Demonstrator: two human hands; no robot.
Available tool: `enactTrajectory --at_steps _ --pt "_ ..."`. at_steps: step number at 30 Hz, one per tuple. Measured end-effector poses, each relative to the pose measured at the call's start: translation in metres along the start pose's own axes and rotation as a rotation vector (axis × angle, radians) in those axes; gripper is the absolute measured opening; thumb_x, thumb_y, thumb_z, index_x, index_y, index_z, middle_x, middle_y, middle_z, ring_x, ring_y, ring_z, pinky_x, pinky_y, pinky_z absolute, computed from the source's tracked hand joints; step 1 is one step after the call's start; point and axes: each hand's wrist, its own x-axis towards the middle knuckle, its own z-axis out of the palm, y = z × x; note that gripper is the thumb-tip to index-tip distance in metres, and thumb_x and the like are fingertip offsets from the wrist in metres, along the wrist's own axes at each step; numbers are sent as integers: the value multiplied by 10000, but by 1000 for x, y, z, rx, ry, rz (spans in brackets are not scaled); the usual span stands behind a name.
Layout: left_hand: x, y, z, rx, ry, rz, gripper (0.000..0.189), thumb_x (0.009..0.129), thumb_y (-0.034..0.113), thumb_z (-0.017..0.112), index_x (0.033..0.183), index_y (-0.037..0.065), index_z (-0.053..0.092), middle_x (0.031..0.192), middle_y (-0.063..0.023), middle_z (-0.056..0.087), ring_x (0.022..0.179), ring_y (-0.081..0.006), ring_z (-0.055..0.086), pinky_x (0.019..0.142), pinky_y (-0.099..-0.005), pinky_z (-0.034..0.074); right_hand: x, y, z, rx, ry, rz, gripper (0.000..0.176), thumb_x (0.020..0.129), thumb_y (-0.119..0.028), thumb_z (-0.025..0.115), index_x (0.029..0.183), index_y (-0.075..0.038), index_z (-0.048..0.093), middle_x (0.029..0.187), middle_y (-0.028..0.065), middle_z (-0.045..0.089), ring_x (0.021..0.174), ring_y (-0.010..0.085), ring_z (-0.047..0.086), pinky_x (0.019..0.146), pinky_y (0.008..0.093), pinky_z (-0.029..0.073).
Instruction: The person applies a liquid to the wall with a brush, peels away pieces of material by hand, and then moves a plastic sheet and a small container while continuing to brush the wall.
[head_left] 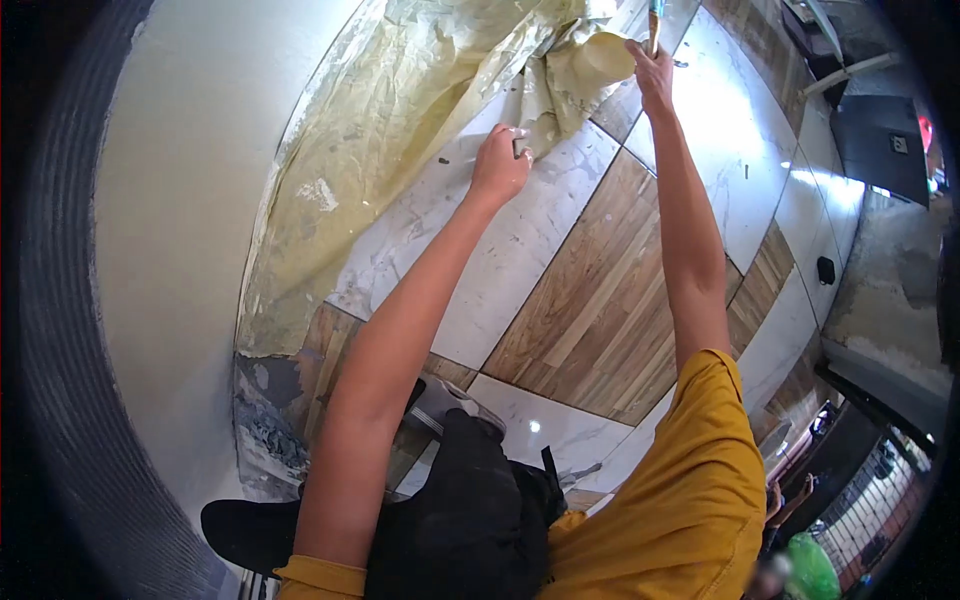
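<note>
Brush-like tool [655, 22]: upright in my right hand [655, 80], far side of the floor, right of centre; fingers closed around it. Cream container [606, 62]: just left of that hand, against the crumpled part of the yellowish sheet [370, 170]; my fingertips appear to touch its right edge. Contents: not discernible. Left hand [503, 163]: nearer, left of the container, beside the sheet, fingers curled; I cannot tell whether they grip anything. Edges: the sheet's left margin follows the foot of the pale wall [180, 200]; its right margin crosses marble-look tile [440, 270]. Room: the widest stretch of floor, wood-look tile [590, 300] included, runs between my forearms. Small black object [826, 270]: well apart, right.
</note>
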Motion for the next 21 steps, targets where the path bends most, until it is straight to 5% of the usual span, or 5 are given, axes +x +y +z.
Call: enactTrajectory --at_steps 2,11,14,18,21 --pt "-5 -2 0 -4 -17 34 323 805 96 689 1116 16 654 979 -116 624 789 -240 607 780 -336 490 -2 6 -1 11 -11 -8 256 868 -256 724 785 -73 566 677 -46 489 599 62 419 530 257 319" --pt "-46 -5 -4 -179 -62 -88 286 842 48 676 1119 -15 642 1000 -80 625 880 -161 628 838 -289 499 -38 -6 5 -70 -4 14 267 844 -243 705 807 -5 591 683 -9 524 618 99 452 560 301 378" --pt "-66 -21 -3 -260 -6 -82 309 796 51 677 1094 -29 656 955 -129 601 778 -240 591 767 -334 482 -55 -9 8 -149 -45 -20 271 843 -240 705 826 11 602 702 2 543 640 101 470 578 303 390" --pt "-96 -34 -11 -309 -1 -113 301 809 41 670 1101 -30 654 961 -119 599 762 -213 577 752 -322 479 -88 -17 15 -123 -56 2 272 849 -233 700 869 30 632 712 10 564 656 106 491 602 301 415" --pt "-119 -39 -20 -280 -88 -207 280 868 10 643 1143 -38 616 1100 -74 618 976 -161 625 893 -294 500 -116 -27 20 -115 -78 42 243 853 -206 696 904 27 652 731 16 587 663 110 517 607 297 432"
